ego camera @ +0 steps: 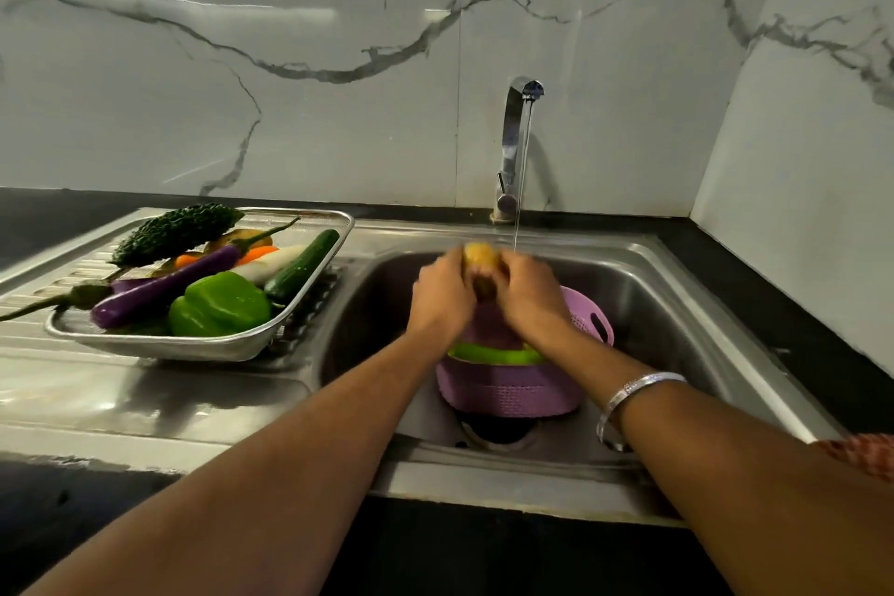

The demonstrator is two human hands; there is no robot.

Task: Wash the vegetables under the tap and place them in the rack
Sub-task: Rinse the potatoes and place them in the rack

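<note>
Yellowish potato clasped between both hands.

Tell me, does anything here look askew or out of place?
One thing: the long purple eggplant in the steel rack pokes its stem out past the left rim, over the draining board. Otherwise all seems orderly: both hands hold a potato beside the tap's stream, over the sink.

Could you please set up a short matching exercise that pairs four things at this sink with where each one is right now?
Things:
1. potato
2. green capsicum
3. purple colander
4. bitter gourd

Places:
A. in the sink basin, below the hands
B. at the near end of the steel rack
C. held between both hands by the water stream
D. at the far end of the steel rack

Pairs: 1-C, 2-B, 3-A, 4-D
</note>
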